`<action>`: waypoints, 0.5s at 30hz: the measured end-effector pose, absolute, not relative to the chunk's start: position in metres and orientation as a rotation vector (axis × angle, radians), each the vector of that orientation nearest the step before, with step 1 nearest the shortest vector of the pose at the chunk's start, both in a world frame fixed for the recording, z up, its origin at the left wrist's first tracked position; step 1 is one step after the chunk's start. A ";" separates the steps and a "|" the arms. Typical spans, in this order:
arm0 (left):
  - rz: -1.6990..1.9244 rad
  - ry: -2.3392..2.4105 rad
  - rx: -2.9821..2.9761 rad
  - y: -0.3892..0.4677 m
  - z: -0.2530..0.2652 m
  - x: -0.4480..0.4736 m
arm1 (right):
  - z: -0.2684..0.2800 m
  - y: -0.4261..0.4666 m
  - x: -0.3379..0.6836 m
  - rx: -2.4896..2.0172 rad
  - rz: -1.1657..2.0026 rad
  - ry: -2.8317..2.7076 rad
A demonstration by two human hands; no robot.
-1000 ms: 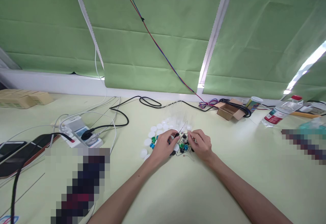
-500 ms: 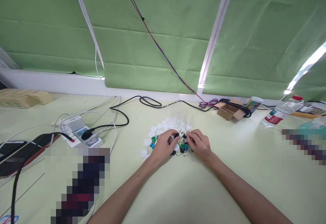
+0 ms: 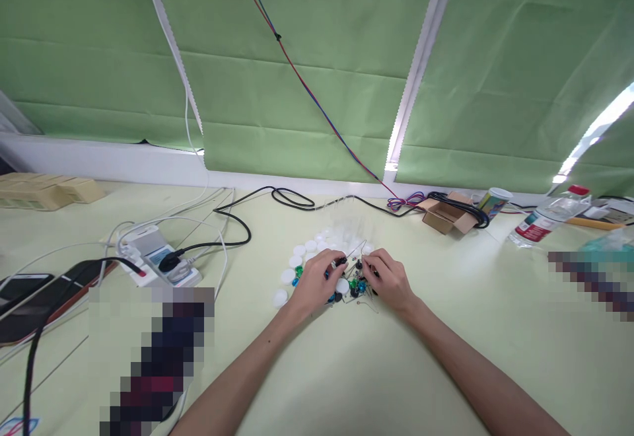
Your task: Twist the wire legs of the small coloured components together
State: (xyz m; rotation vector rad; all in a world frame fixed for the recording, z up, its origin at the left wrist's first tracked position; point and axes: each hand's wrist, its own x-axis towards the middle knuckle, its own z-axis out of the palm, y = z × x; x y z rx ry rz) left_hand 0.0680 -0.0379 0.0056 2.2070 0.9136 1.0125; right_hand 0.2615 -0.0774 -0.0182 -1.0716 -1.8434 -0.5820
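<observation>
My left hand point(image 3: 315, 283) pinches a small black part point(image 3: 341, 261) with thin wire leads between thumb and fingers. From it a bent lead point(image 3: 357, 246) rises and reaches towards my right hand point(image 3: 389, 279). The right thumb and fingertips are pressed together at the end of that lead. Under and between the hands lies a pile of small loose parts, with blue pieces point(image 3: 361, 287), green pieces point(image 3: 352, 285) and dark ones with wire legs. White round discs point(image 3: 280, 298) lie around my left hand. Clear thin tubes or bags point(image 3: 349, 221) lie behind the pile; their exact kind is unclear.
On the left are a white power strip point(image 3: 161, 257) with plugs, a black cable point(image 3: 242, 224) and a phone point(image 3: 22, 287). An open cardboard box point(image 3: 446, 218), a can point(image 3: 495, 203) and a clear bottle point(image 3: 547, 218) stand at the back right. Green blinds point(image 3: 297, 106) hang behind.
My left hand has shifted slightly, and the black part is tilted differently in its fingers. The bent lead now leans further right. My right hand has barely moved.
</observation>
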 end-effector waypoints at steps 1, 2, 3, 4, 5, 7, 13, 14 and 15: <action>1.016 0.906 2.213 -0.038 0.005 0.068 | -0.018 -0.077 0.262 -1.075 -0.578 -1.848; 1.018 0.898 2.219 -0.038 0.005 0.068 | -0.019 -0.077 0.262 -1.078 -0.573 -1.852; 1.021 0.891 2.224 -0.038 0.004 0.068 | -0.019 -0.077 0.262 -1.082 -0.567 -1.855; 1.023 0.884 2.227 -0.038 0.004 0.068 | -0.019 -0.076 0.262 -1.086 -0.559 -1.858; 1.024 0.880 2.229 -0.037 0.004 0.068 | -0.019 -0.076 0.263 -1.089 -0.550 -1.860; 1.019 0.879 2.230 -0.037 0.004 0.068 | -0.019 -0.076 0.263 -1.098 -0.526 -1.865; 0.990 0.905 2.188 -0.038 0.004 0.069 | -0.016 -0.078 0.262 -1.137 -0.438 -1.867; 0.987 0.901 2.177 -0.038 0.004 0.069 | -0.016 -0.079 0.261 -1.143 -0.417 -1.861; 0.983 0.896 2.165 -0.038 0.005 0.069 | -0.016 -0.079 0.261 -1.147 -0.392 -1.852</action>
